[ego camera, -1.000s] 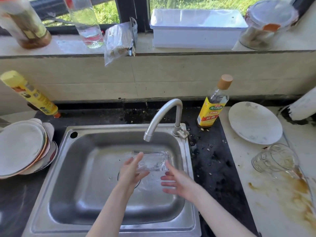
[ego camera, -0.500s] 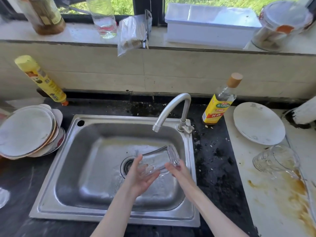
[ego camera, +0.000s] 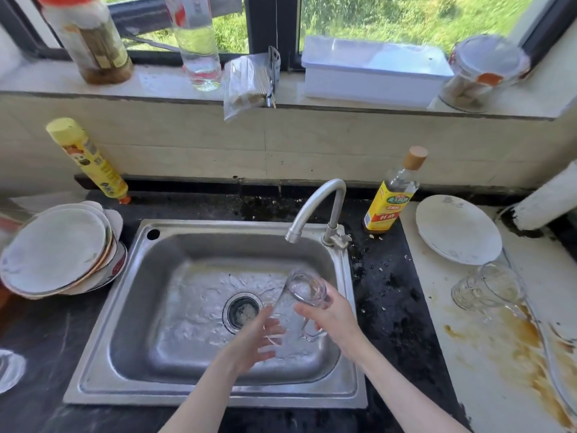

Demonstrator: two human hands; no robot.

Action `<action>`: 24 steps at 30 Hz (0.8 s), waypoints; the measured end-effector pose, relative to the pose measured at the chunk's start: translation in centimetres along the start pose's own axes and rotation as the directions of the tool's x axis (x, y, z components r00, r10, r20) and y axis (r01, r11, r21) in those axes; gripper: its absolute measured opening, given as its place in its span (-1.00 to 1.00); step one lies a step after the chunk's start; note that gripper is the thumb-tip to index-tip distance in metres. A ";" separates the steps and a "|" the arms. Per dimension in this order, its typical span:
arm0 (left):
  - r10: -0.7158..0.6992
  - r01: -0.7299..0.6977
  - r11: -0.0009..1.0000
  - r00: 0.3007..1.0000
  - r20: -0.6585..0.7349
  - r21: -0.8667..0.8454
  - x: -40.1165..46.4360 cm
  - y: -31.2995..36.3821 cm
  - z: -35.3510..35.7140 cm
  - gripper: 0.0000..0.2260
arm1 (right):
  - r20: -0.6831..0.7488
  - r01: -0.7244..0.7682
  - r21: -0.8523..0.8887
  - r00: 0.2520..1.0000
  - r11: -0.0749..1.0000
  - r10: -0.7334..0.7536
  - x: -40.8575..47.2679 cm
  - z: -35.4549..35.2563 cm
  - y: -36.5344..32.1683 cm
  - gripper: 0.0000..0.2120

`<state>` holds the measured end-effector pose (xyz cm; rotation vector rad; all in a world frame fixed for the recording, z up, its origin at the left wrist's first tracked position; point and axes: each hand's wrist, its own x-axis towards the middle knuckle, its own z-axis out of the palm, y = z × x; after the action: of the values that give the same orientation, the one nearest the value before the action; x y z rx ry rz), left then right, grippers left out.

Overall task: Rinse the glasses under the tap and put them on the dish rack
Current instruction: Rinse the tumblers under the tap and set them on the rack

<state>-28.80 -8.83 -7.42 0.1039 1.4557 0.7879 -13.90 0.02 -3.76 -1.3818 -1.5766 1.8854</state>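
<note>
A clear glass (ego camera: 301, 292) is tilted over the steel sink (ego camera: 218, 395), its upper end just below the spout of the tap (ego camera: 315, 204). My right hand (ego camera: 335, 318) grips it from the right, thumb and fingers curled round its side. From the left, my left hand (ego camera: 253, 337) touches its lower end with spread, fairly straight fingers. Water ripples on the sink floor around the drain (ego camera: 242, 310). A second clear glass (ego camera: 487, 287) lies on its side on the right counter beside a brown spill.
Stacked plates (ego camera: 56, 248) stand left of the sink, and a white plate (ego camera: 457, 229) lies on the right. A yellow-labelled bottle (ego camera: 390, 198) is beside the tap, a yellow bottle (ego camera: 87, 160) at the back left. Bottles, a bag and a white box line the windowsill.
The glass has swung from lying nearly sideways to a steeper tilt, one end now toward the tap. Both hands stayed on it and shifted slightly right.
</note>
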 end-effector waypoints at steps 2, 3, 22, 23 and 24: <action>0.119 -0.085 0.951 0.988 -0.098 0.299 -0.5 0.4 -0.2 -0.54 | -0.022 0.029 -0.083 0.999 0.996 -0.031 -0.5 0.2 0.3 -0.44; 0.207 -0.131 0.878 0.971 -0.118 0.460 -0.5 0.6 -0.6 -0.56 | -0.034 0.044 -0.118 0.998 0.992 -0.048 -0.8 0.3 0.3 -0.43; 0.381 -0.453 -0.558 0.605 0.700 0.695 -12.4 2.5 -3.7 -0.40 | -0.650 0.205 -0.025 0.740 0.978 -0.171 -20.7 5.2 -0.5 -0.48; 0.350 -0.469 -0.585 0.590 0.728 0.661 -12.9 1.7 -3.0 -0.40 | -0.673 0.205 -0.002 0.724 0.979 -0.153 -22.7 5.4 -0.1 -0.46; 0.321 -0.500 -0.595 0.569 0.757 0.629 -13.9 0.9 -2.0 -0.40 | -0.699 0.207 0.019 0.703 0.978 -0.135 -24.6 5.4 0.7 -0.42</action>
<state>-29.84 -16.34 4.50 2.4698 1.4313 -0.0893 -6.27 -21.60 6.56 -1.5752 -1.1474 1.0904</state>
